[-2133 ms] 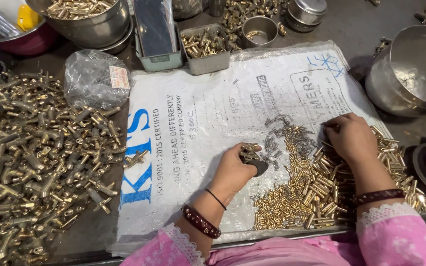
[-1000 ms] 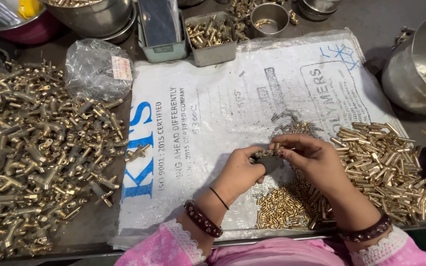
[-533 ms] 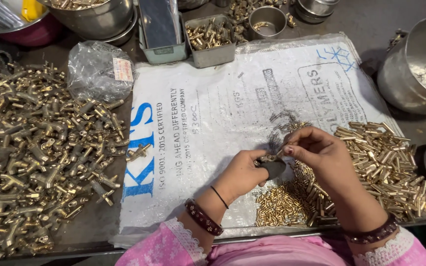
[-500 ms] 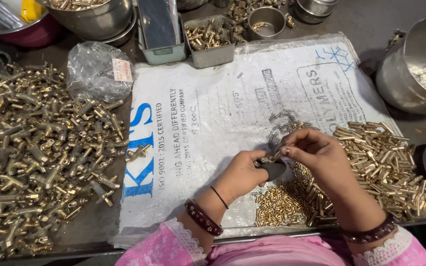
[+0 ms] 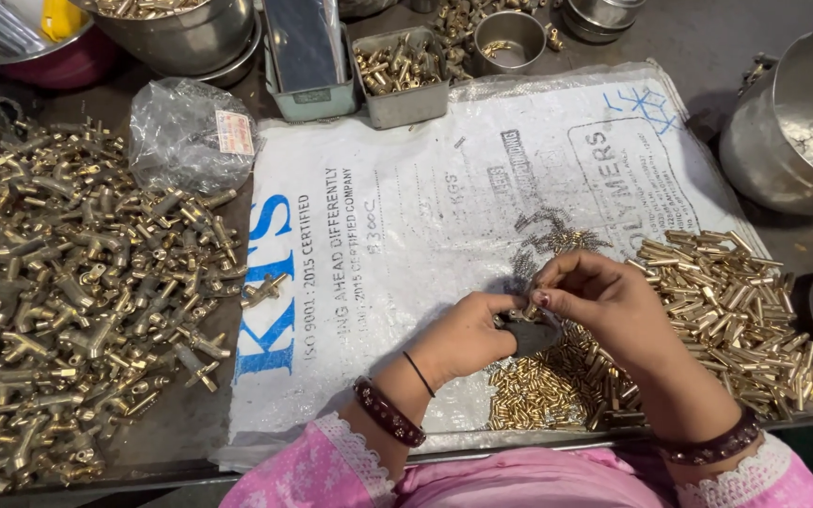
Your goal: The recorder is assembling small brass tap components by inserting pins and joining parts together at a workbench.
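The dark workbench [image 5: 689,38] carried a white printed sack [image 5: 406,245] spread flat, a heap of brass T-fittings [image 5: 77,301] at left, a crumpled plastic bag [image 5: 185,132], steel bowls [image 5: 792,122] and small trays [image 5: 402,85] along the far edge.

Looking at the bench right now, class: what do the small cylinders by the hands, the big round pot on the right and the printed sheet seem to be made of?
Small cylinders: probably brass, yellow with a bright shine.
Round pot: likely stainless steel, grey and mirror-like.
Printed sheet: apparently woven plastic sacking, white, creased, faintly glossy.
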